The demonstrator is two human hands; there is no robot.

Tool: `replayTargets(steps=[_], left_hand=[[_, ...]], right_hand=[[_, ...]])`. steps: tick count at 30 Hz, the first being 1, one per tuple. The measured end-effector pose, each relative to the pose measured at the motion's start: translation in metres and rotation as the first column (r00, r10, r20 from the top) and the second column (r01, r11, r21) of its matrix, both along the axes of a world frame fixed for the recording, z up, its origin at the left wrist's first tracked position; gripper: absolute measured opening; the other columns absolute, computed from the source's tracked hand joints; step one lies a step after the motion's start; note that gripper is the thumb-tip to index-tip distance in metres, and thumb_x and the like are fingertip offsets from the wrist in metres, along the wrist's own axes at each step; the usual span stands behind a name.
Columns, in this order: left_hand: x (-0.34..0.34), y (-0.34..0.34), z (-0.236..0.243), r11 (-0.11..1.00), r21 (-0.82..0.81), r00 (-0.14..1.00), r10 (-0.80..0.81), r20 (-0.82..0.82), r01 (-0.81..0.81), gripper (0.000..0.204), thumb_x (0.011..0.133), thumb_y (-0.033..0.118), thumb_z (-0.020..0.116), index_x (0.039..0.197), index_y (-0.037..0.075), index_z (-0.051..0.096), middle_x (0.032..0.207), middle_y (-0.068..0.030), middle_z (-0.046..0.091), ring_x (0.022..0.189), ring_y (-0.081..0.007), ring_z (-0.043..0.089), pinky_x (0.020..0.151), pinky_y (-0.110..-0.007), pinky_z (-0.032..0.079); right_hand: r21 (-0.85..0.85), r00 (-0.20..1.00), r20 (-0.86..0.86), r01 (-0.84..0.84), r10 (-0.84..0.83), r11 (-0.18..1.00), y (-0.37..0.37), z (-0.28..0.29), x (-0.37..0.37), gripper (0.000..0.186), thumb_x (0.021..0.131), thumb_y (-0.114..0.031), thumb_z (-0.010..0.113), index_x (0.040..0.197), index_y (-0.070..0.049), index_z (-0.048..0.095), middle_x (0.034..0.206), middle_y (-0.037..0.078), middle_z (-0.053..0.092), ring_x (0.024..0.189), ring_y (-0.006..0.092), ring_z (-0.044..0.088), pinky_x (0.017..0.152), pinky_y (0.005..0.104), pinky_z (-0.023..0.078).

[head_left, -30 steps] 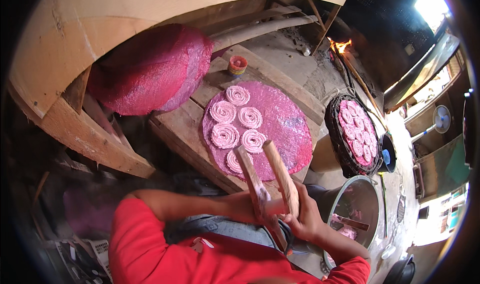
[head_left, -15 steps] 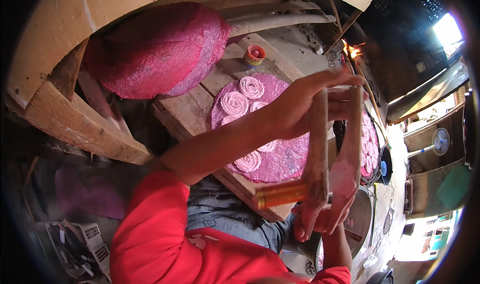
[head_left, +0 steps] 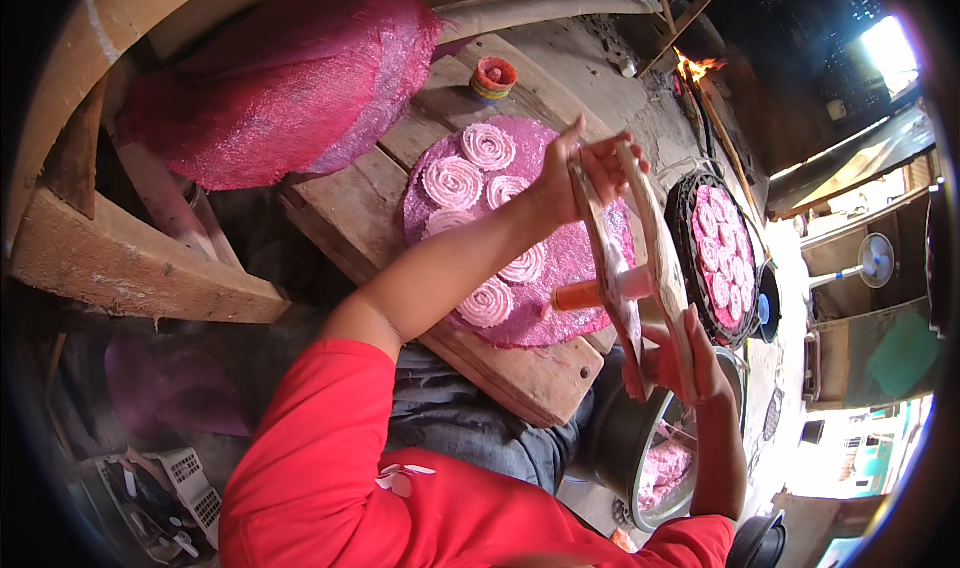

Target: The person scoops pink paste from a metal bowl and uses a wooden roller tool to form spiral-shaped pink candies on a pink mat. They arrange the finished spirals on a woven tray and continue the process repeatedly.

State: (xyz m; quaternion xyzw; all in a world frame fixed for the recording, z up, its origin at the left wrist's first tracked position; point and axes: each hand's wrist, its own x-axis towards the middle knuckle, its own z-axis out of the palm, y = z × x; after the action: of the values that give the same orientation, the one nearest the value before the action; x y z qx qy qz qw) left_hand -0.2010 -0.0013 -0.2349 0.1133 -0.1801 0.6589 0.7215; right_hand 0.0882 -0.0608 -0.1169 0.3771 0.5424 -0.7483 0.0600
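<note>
My left hand [head_left: 588, 176] wraps the upper ends of a wooden two-handled noodle press [head_left: 668, 258]. Around its lower ends is closed my right hand [head_left: 690, 360]. An orange cylinder [head_left: 578, 296] sticks out leftward from the press, over a round purple-pink mat [head_left: 585, 243]. On that mat lie several pink noodle swirls [head_left: 452, 183], partly covered by my left forearm. The mat rests on a low wooden plank table [head_left: 520, 383]. Whether dough is coming out of the cylinder I cannot tell.
Pink-red round mats [head_left: 290, 88] are stacked at the upper left. A small striped cup [head_left: 493, 79] stands on the table. A dark-rimmed round tray [head_left: 690, 258] bears more swirls, a bucket [head_left: 625, 448] contains pink dough, and a fire [head_left: 698, 66] burns at the far right.
The press has moved up and leftward over the mat, and its tilt has changed. Both hands have moved with it. The tray and the bucket's dough show more now.
</note>
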Motion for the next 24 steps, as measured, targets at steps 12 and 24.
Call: replayTargets(steps=[12, 24], left_hand=[[0.002, -0.027, 0.063, 0.98, -0.183, 0.996, 0.085, 0.028, -0.079, 0.065, 0.092, 0.063, 0.04, 0.105, 0.002, 0.059, 0.099, -0.0171, 0.063, 0.1, -0.038, 0.06, 0.093, -0.047, 0.045], [0.007, -0.034, 0.093, 0.954, -0.212, 0.976, 0.198, -0.09, -0.213, 0.067, 0.092, 0.064, 0.036, 0.1, 0.001, 0.059, 0.088, -0.0177, 0.063, 0.086, -0.0366, 0.06, 0.084, -0.049, 0.048]], right_hand=[[0.183, 0.993, 0.084, 0.069, -0.086, 0.981, -0.012, 0.032, 0.006, 0.093, 0.091, -0.073, 0.019, 0.131, 0.007, 0.044, 0.083, 0.021, 0.065, 0.067, 0.0281, 0.064, 0.063, 0.037, 0.05], [0.34, 0.981, 0.022, 0.173, -0.192, 0.924, -0.019, 0.034, 0.019, 0.078, 0.096, -0.063, 0.025, 0.104, 0.009, 0.054, 0.073, 0.022, 0.065, 0.056, 0.0297, 0.064, 0.055, 0.0378, 0.052]])
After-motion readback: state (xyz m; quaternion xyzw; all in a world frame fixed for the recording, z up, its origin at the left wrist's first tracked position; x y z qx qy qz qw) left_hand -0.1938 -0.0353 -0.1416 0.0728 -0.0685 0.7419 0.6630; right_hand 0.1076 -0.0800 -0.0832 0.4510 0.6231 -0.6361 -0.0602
